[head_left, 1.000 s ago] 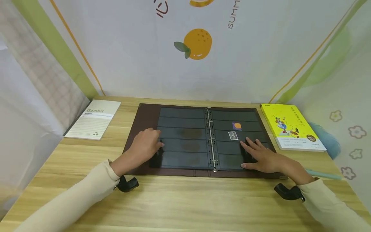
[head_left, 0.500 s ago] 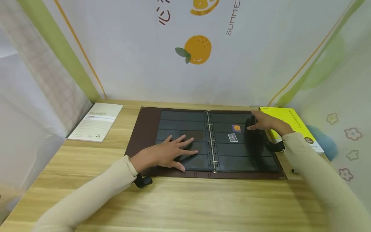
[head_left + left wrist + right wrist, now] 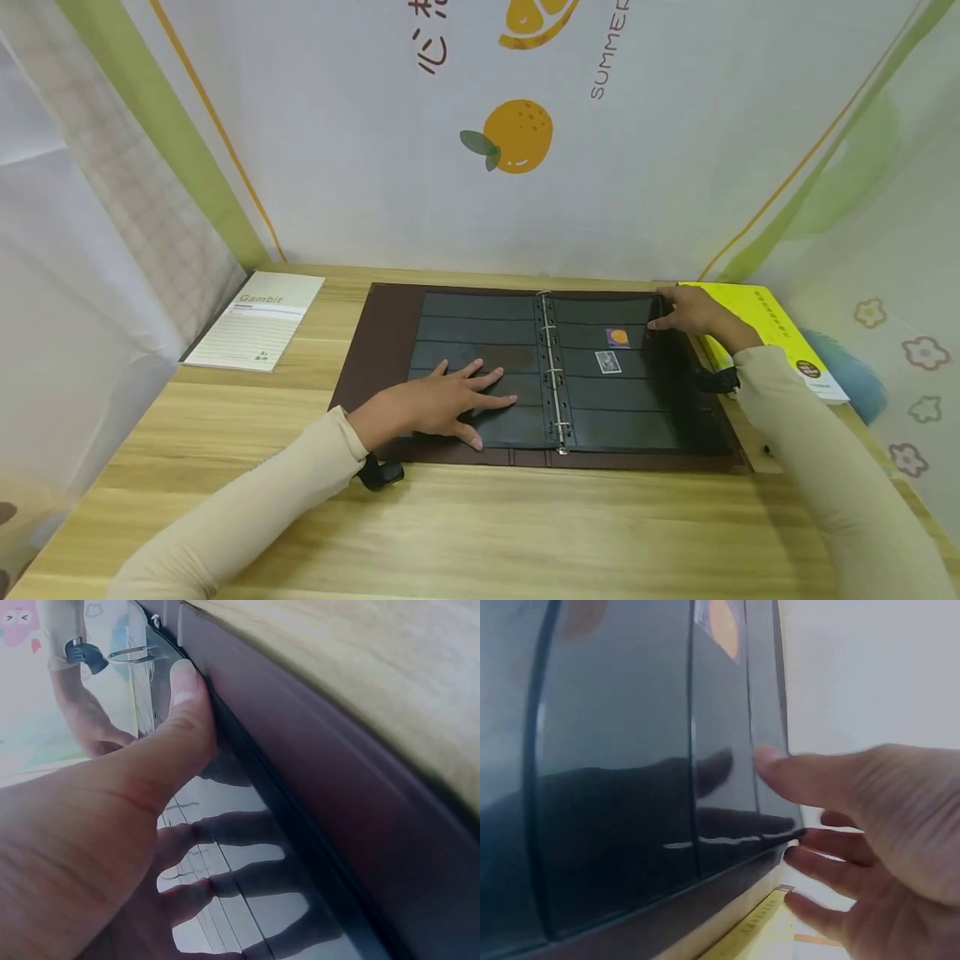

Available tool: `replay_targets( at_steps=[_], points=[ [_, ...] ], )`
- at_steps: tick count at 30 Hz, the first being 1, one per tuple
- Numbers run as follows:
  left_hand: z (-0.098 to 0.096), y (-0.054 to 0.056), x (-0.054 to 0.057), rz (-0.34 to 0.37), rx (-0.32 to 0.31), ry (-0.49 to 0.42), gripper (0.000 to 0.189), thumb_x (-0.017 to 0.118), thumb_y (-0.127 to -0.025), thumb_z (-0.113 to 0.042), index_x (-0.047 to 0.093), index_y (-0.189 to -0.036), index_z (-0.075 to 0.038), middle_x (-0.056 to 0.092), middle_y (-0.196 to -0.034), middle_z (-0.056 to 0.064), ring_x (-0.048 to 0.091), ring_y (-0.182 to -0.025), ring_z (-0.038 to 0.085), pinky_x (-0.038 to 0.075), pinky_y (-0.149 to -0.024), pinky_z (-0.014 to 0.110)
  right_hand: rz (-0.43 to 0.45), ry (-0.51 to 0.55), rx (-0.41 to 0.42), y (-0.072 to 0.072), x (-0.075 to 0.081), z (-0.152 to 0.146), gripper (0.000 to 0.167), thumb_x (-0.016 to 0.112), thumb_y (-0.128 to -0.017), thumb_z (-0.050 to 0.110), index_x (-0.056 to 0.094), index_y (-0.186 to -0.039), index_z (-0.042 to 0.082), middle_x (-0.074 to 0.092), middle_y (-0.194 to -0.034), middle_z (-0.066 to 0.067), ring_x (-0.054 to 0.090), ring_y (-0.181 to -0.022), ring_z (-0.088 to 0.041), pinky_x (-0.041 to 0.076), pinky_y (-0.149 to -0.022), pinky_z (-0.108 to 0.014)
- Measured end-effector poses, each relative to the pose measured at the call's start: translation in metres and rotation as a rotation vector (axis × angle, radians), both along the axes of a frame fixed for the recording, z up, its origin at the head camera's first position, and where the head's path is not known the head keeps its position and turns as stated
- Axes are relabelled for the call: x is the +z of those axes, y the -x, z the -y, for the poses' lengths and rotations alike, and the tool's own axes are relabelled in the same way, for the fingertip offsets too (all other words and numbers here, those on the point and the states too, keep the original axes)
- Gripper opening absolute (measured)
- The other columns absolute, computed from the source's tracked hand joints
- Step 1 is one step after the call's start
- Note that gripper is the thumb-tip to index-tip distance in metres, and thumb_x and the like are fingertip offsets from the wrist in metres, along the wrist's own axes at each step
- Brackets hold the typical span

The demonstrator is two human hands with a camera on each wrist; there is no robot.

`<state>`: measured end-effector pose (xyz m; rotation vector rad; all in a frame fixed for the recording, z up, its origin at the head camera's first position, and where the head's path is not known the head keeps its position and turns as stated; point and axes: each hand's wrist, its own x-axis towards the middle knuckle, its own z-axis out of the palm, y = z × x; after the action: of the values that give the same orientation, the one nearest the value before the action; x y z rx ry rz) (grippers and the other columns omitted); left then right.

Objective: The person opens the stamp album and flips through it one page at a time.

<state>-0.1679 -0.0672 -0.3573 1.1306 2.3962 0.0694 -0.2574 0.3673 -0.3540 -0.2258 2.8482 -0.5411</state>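
A dark brown ring-binder album (image 3: 381,333) lies open on the table, with black pocket pages on both sides of its metal rings (image 3: 552,354). My left hand (image 3: 442,404) rests on the left page (image 3: 480,308), fingers spread; in the left wrist view its thumb (image 3: 187,701) lies along the page's lower edge. The right page (image 3: 615,429) holds a purple stamp with an orange disc (image 3: 618,337) and a grey stamp (image 3: 608,362). At that page's top outer corner is my right hand (image 3: 693,310), thumb (image 3: 780,766) over the page, fingertips at the corner edge, thumb and fingers apart.
A yellow book (image 3: 757,312) lies right of the album, partly behind my right hand and wrist. At the left stands a pale notebook (image 3: 258,321) lying flat. Something blue and fluffy (image 3: 847,375) sits beyond the book. A printed curtain (image 3: 360,167) hangs behind the table.
My right hand has moved from the lower right page up to the top outer corner. The left hand has shifted right from the left page's outer edge and spread flat.
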Motion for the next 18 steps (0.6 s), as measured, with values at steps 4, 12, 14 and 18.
replay_targets(
  at_steps=[4, 12, 14, 18],
  points=[
    [0.000, 0.001, 0.001, 0.004, 0.009, 0.008, 0.081, 0.064, -0.089, -0.052, 0.024, -0.159, -0.043, 0.000, -0.172, -0.004, -0.004, -0.159, 0.028, 0.003, -0.123, 0.068, -0.037, 0.055, -0.049, 0.002, -0.004, -0.001, 0.077, 0.066, -0.096, 0.017, 0.025, -0.155, -0.011, 0.037, -0.147, -0.044, 0.042, -0.132, -0.060, 0.044, -0.103, -0.067],
    [0.000, 0.000, 0.001, 0.021, 0.013, 0.009, 0.081, 0.064, -0.090, -0.051, 0.023, -0.160, -0.042, 0.000, -0.172, -0.003, -0.005, -0.159, 0.029, 0.002, -0.123, 0.068, 0.028, 0.158, -0.119, -0.006, -0.006, -0.005, 0.068, 0.058, -0.103, 0.024, 0.028, -0.155, -0.009, 0.046, -0.138, -0.043, 0.058, -0.109, -0.050, 0.054, -0.090, -0.055],
    [0.000, 0.001, 0.001, 0.017, 0.011, 0.016, 0.082, 0.064, -0.090, -0.052, 0.022, -0.160, -0.042, -0.001, -0.172, -0.003, -0.006, -0.159, 0.029, 0.002, -0.123, 0.068, 0.050, 0.188, -0.121, -0.011, -0.005, -0.006, 0.067, 0.057, -0.104, 0.023, 0.027, -0.156, -0.008, 0.054, -0.125, -0.041, 0.060, -0.094, -0.041, 0.054, -0.079, -0.046],
    [0.000, 0.003, -0.001, 0.011, 0.004, 0.026, 0.082, 0.063, -0.091, -0.053, 0.020, -0.160, -0.043, -0.002, -0.172, -0.004, -0.007, -0.159, 0.028, 0.002, -0.123, 0.069, 0.163, 0.243, -0.110, -0.026, -0.003, -0.014, 0.076, 0.053, -0.106, 0.029, 0.011, -0.159, -0.007, 0.051, -0.130, -0.042, 0.065, -0.099, -0.044, 0.059, -0.083, -0.044]
  ],
)
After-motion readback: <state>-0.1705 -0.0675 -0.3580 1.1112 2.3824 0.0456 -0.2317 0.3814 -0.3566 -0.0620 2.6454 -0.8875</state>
